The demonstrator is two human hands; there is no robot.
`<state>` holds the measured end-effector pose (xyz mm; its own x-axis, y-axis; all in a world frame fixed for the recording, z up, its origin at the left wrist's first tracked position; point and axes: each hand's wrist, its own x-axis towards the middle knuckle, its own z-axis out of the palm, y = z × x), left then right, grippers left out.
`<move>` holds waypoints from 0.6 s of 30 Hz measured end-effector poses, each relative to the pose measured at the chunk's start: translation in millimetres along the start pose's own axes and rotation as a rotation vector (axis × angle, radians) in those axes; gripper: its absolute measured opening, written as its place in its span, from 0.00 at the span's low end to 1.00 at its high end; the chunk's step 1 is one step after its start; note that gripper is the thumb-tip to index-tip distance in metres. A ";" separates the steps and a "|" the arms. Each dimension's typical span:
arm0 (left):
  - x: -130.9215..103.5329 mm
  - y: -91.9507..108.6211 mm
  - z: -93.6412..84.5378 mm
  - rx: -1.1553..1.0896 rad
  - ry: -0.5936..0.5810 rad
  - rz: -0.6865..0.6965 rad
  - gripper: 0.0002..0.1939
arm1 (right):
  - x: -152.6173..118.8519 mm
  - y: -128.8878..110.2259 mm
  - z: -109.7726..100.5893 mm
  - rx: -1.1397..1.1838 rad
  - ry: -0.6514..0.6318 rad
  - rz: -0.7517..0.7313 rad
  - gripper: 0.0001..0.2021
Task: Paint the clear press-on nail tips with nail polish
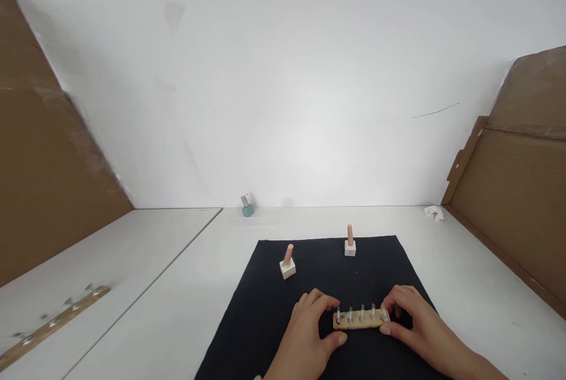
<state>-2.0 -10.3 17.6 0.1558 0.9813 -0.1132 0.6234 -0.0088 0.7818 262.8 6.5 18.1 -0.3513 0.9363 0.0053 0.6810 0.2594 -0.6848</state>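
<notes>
Head view: white table [177,297], black cloth [322,280] on it. Hands apart: left hand [309,333] around one end of wooden strip [356,324], cannot tell if gripping; right hand [415,321] pinching the other. Strip over cloth's near part, polish bottles [288,269] beyond.

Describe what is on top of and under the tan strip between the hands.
On top, five small clear pieces stand in a row along the tan strip. Its underside and whatever lies directly beneath are covered; black cloth shows around it.
</notes>
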 end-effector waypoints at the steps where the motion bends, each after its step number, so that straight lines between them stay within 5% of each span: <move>1: 0.8 0.0 0.3 0.001 -0.004 0.006 0.17 | -1.1 -0.9 0.0 0.001 0.003 0.005 0.04; 10: 0.7 2.6 3.8 0.022 0.013 0.037 0.10 | -15.9 -7.5 8.6 0.039 -0.005 0.105 0.04; 18: 5.3 1.4 3.1 0.019 0.001 0.056 0.11 | -16.9 -2.0 11.1 0.007 -0.016 0.034 0.09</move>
<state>2.0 -5.7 16.2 0.1898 0.9794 -0.0689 0.6282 -0.0672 0.7752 260.2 -12.4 11.3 -0.3386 0.9405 -0.0294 0.6881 0.2261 -0.6895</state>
